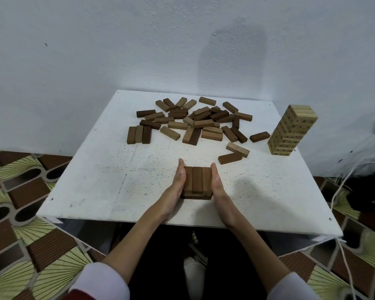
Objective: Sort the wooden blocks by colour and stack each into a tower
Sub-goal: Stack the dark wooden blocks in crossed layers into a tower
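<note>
A low brown stack of wooden blocks, two layers with three blocks on top, sits near the front middle of the white table. My left hand presses flat against its left side with straight fingers. My right hand presses flat against its right side the same way. A loose pile of several mid-brown and dark-brown blocks lies across the far half of the table. Three blocks lie side by side at the pile's left. A tall tower of pale blocks stands at the far right.
Two stray blocks lie just right of and beyond my hands, and one dark block lies near the pale tower. A white wall rises behind the table. White cords hang past the right edge. Patterned floor tiles surround the table.
</note>
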